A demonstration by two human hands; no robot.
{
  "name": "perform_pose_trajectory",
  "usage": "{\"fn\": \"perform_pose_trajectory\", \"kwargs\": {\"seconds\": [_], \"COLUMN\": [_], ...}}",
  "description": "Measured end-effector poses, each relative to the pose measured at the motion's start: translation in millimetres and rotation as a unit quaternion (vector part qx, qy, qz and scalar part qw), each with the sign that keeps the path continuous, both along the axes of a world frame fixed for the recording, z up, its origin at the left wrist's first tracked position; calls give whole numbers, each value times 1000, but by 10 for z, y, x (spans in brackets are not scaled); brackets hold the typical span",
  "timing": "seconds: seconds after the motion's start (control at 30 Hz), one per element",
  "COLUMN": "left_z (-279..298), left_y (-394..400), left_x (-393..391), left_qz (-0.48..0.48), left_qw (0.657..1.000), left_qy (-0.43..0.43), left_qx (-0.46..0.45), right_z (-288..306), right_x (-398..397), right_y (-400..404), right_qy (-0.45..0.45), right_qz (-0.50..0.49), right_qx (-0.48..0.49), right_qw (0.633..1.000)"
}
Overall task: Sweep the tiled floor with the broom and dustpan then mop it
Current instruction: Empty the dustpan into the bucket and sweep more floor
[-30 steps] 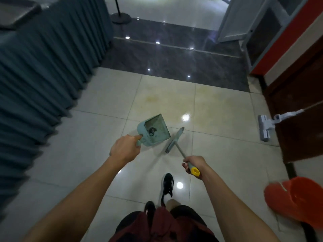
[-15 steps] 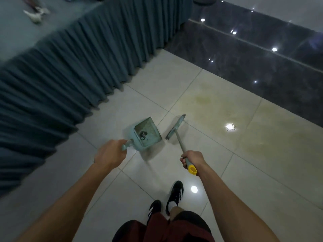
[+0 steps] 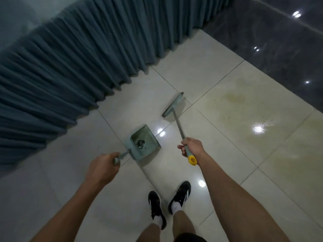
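Note:
My left hand (image 3: 103,167) grips the handle of a teal dustpan (image 3: 142,143), which hangs just above the pale tiled floor (image 3: 227,154) with a small clump of dark debris in it. My right hand (image 3: 191,147) grips the yellow-capped handle of a small teal broom (image 3: 173,105). The broom head sits up and to the right of the dustpan, close to the floor, near the skirt's hem. Broom and dustpan are apart.
A pleated teal table skirt (image 3: 70,67) fills the left and top and reaches the floor. Dark polished tiles (image 3: 279,46) lie at the upper right. A yellowish stain (image 3: 244,105) marks the pale tiles at right. My two black shoes (image 3: 167,201) stand below the dustpan.
The view has swung left toward the table skirt. The broom head has moved farther forward from the dustpan, and the mop and orange bucket seen at right have left the view.

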State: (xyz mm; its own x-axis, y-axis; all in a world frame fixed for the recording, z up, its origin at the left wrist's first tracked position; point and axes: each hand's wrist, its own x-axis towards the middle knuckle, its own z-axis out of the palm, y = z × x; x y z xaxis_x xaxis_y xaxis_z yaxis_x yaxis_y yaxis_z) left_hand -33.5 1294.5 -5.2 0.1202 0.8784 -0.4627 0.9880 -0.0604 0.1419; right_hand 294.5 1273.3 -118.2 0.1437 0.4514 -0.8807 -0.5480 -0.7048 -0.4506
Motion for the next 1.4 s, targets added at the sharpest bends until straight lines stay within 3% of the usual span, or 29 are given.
{"fn": "perform_pose_trajectory", "kwargs": {"seconds": [0.17, 0.27, 0.37, 0.57, 0.87, 1.07, 1.2, 1.3, 1.4], "left_z": [-149, -198, -249, -370, -422, -370, -371, -408, -446], "left_y": [-11, -18, 7, 92, -30, -261, -407, -481, -556], "left_x": [53, 81, 77, 0, -203, -110, 34, 150, 249], "left_qz": [-3, -20, -56, -146, -279, -346, -386, -409, -428], "left_qw": [1000, 1000, 998, 988, 959, 935, 919, 908, 899], "left_qy": [-3, -12, -3, 9, -19, -32, -33, -39, -39], "left_qx": [-13, -20, -35, -44, -47, -71, -78, -77, -83], "right_z": [-282, -338, -308, -105, 81, 225, 381, 390, 376], "right_x": [28, 60, 48, -309, -1292, -1770, -1920, -2014, -2053], "right_y": [-249, -506, -802, -1506, -2716, -3255, -3520, -3681, -3829], "right_qy": [-106, -210, -242, -252, -207, -149, -171, -137, -118], "right_qz": [118, 222, 309, 304, 195, 35, -44, -179, -245], "right_qx": [-27, -74, -113, -204, -279, -321, -309, -270, -233], "right_qw": [987, 949, 913, 896, 917, 935, 935, 936, 934]}}
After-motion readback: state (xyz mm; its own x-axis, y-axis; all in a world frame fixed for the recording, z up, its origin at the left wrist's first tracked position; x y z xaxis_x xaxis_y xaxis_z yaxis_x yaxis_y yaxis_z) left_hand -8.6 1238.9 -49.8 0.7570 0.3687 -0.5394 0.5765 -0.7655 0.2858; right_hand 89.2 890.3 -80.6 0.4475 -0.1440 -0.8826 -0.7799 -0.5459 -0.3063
